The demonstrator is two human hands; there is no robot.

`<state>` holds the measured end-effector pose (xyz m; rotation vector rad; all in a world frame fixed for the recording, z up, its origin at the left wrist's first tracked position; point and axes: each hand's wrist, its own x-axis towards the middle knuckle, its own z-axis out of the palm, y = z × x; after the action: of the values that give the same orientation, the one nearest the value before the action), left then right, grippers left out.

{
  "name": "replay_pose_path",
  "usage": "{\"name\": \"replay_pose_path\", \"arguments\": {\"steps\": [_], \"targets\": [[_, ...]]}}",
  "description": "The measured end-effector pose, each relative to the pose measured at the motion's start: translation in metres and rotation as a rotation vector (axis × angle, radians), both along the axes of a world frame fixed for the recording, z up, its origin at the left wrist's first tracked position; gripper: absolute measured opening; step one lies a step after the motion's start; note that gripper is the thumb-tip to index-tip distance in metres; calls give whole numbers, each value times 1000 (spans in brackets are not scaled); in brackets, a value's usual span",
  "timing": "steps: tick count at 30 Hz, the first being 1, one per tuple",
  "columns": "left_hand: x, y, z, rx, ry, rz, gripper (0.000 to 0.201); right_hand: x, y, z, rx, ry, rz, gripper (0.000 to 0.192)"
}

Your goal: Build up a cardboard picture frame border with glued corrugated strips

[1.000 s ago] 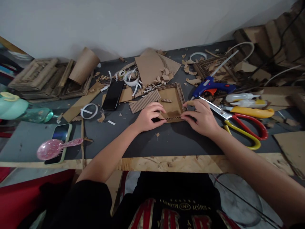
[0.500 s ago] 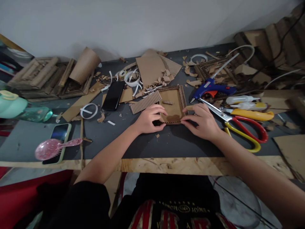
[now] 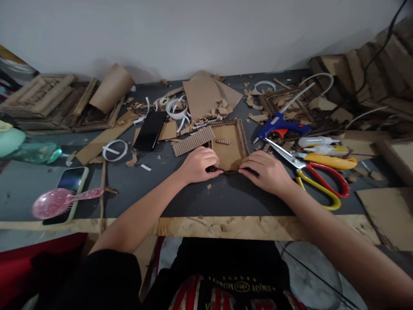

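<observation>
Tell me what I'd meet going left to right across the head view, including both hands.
Pink hairbrush, white ring, black phone, left hand, shallow cardboard tray, right hand, red scissors handle.

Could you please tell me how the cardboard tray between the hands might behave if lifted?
The tray is probably light, being thin cardboard. Its corrugated rim likely stiffens it but could crush under a hard pinch. The small strip inside may slide if the tray tilts.

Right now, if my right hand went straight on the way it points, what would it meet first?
Most likely the brown rectangular cardboard tray, since your right hand appears to touch its near edge; depth is unclear.
</observation>
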<state>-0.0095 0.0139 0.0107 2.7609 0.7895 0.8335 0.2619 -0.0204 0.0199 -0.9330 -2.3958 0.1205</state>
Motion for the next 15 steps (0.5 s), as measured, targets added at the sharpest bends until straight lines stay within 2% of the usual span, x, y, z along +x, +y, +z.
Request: {"name": "replay_pose_path", "arguments": {"steps": [5, 12, 15], "targets": [[-1, 2, 2, -33, -26, -85, 24, -1, 2, -1, -44, 28, -16, 14], [1, 2, 3, 15, -64, -75, 24, -2, 4, 0, -50, 88, 19, 13], [2, 3, 3, 86, -50, -70, 22, -2, 5, -3, -25, 85, 11, 13]]}}
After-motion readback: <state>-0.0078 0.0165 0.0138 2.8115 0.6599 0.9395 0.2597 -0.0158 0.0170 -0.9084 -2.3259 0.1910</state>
